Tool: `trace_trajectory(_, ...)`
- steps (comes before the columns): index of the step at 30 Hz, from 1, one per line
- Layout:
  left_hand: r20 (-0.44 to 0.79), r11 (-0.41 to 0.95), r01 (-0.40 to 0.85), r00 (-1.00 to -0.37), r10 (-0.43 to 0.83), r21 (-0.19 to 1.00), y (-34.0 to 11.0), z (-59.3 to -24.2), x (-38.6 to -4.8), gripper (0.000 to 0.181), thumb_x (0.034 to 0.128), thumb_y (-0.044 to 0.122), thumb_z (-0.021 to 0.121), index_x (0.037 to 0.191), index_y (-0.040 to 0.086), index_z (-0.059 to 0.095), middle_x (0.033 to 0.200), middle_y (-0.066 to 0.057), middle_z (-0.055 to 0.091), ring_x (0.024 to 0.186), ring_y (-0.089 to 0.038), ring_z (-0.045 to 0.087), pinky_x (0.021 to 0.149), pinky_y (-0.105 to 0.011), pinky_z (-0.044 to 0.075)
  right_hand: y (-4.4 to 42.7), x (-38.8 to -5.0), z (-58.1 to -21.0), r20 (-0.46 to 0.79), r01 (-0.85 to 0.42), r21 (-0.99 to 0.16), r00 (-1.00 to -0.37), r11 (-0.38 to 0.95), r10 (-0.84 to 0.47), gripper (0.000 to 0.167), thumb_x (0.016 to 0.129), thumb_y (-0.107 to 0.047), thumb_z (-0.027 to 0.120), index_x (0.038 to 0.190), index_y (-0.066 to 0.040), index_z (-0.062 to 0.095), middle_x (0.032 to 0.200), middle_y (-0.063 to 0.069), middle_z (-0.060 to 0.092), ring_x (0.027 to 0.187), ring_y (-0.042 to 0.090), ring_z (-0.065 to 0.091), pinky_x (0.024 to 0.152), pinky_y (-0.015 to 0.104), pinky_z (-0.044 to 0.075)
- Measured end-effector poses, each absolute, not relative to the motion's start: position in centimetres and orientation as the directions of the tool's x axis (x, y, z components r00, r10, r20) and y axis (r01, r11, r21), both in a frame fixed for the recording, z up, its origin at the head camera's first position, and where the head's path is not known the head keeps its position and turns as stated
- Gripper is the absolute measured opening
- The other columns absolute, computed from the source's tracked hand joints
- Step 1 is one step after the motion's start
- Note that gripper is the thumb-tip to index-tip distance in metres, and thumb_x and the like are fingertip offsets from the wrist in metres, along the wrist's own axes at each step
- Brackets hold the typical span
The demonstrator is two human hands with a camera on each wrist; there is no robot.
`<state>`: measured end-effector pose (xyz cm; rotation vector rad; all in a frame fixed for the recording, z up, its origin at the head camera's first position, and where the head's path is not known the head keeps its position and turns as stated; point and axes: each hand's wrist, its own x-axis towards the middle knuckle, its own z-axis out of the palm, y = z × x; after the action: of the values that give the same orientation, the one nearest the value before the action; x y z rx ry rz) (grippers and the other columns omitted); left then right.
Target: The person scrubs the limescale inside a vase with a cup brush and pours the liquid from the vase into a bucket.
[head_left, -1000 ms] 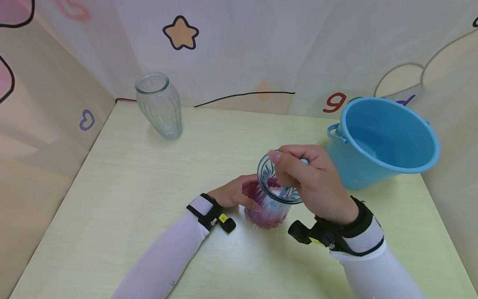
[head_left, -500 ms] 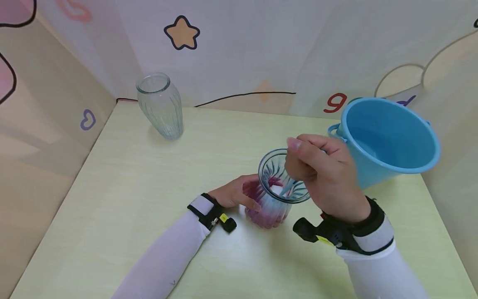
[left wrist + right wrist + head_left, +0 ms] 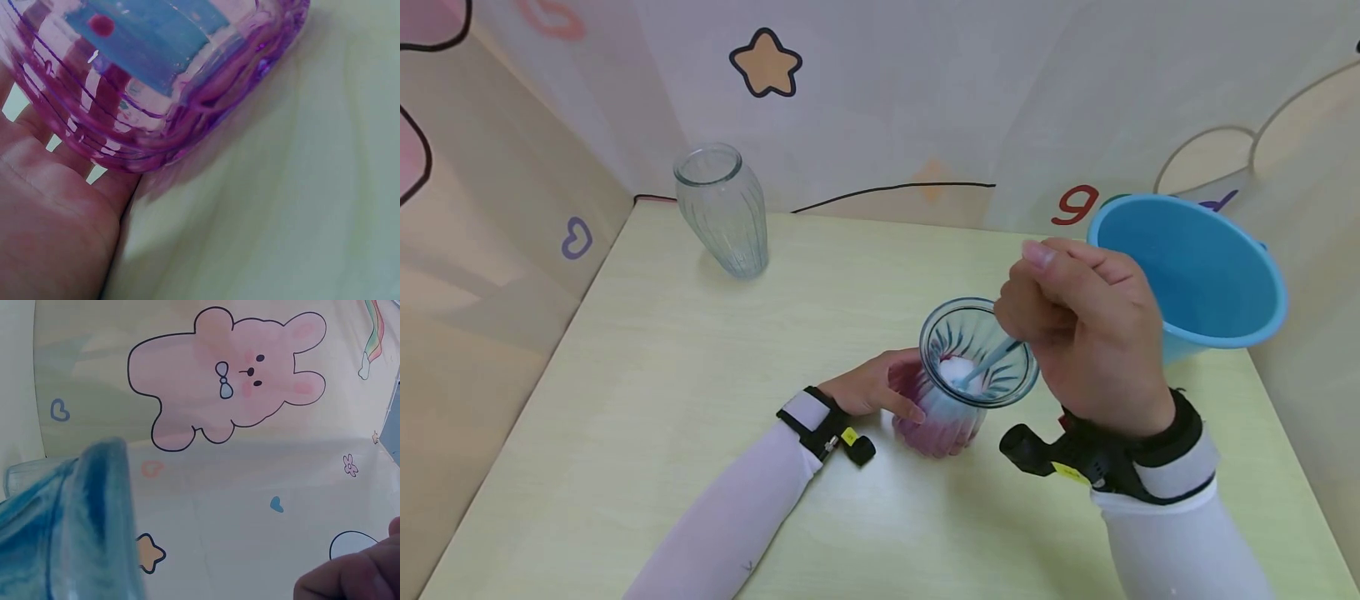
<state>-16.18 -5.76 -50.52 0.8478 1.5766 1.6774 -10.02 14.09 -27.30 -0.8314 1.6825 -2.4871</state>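
Note:
A ribbed glass vase (image 3: 951, 423), pink at the base and bluish toward its rim, tilts right on the table. My left hand (image 3: 874, 387) holds its lower left side, thumb in front. In the left wrist view, the palm (image 3: 53, 219) lies beside the vase's pink bottom (image 3: 150, 140), and something blue shows through the glass. My right hand (image 3: 1086, 333), above the rim's right side, grips the light-blue handle (image 3: 992, 360) of what looks like a bottle brush. Its white head (image 3: 958, 372) is inside the vase. The handle's top is hidden in the fist.
A clear ribbed vase (image 3: 727, 218) stands at the back left of the pale table (image 3: 625, 400). Behind my right hand is a light-blue bucket (image 3: 1225, 321), partly hidden by it. A printed cloth (image 3: 880, 100) rises along the back.
My right hand has moved up and to the right, drawing the bottle brush's handle farther out and showing more of it. My left hand and the vase have barely moved.

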Motion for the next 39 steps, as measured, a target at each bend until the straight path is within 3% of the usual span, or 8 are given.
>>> trace_trajectory(14, 0.009, -0.042, -0.047, -0.558, 0.830, 0.998, -5.8, -50.7, -16.3, 0.104, 0.0721, 0.062, 0.087, 0.150, 0.006, 0.047, 0.144, -0.015, 0.054, 0.133, -0.015, 0.049, 0.118, -0.036, 0.039, 12.9, -9.4, -28.2, 0.400, -0.269, -0.867, -0.878, -0.420, -0.262, 0.046, 0.108, -0.009, 0.044, 0.063, -0.008, 0.032, 0.057, 0.002, 0.027, 0.049, 0.016, 0.025, 0.048, 0.037, 0.017)
trace_trajectory(25, 0.001, -0.023, -0.033, -0.555, 0.832, 0.999, -6.0, -50.4, -16.3, 0.077, 0.0830, 0.031, 0.083, 0.148, 0.008, 0.049, 0.144, -0.013, 0.056, 0.134, -0.017, 0.050, 0.121, -0.038, 0.037, 11.5, -8.7, -29.3, 0.383, -0.308, -0.914, -0.868, -0.264, -0.315, 0.046, 0.109, -0.008, 0.037, 0.063, -0.010, 0.038, 0.058, 0.001, 0.031, 0.050, 0.020, 0.031, 0.049, 0.034, 0.026)
trace_trajectory(35, 0.009, -0.032, -0.031, -0.547, 0.837, 0.999, -5.9, -50.4, -16.3, 0.074, 0.0825, 0.027, 0.080, 0.148, 0.009, 0.049, 0.141, -0.012, 0.057, 0.129, -0.017, 0.052, 0.118, -0.036, 0.040, 11.0, -8.9, -29.8, 0.359, -0.276, -0.926, -0.853, -0.256, -0.379, 0.044, 0.110, -0.008, 0.039, 0.066, -0.006, 0.037, 0.060, 0.005, 0.028, 0.053, 0.021, 0.032, 0.053, 0.039, 0.030)
trace_trajectory(39, 0.010, -0.036, -0.036, -0.547, 0.837, 0.999, -5.9, -50.5, -16.3, 0.079, 0.0817, 0.037, 0.083, 0.148, 0.009, 0.049, 0.140, -0.012, 0.057, 0.128, -0.016, 0.052, 0.118, -0.035, 0.040, 11.0, -9.1, -29.8, 0.311, -0.239, -0.948, -0.842, -0.212, -0.441, 0.044, 0.111, -0.010, 0.040, 0.067, -0.006, 0.038, 0.060, 0.005, 0.028, 0.054, 0.022, 0.032, 0.054, 0.038, 0.030)
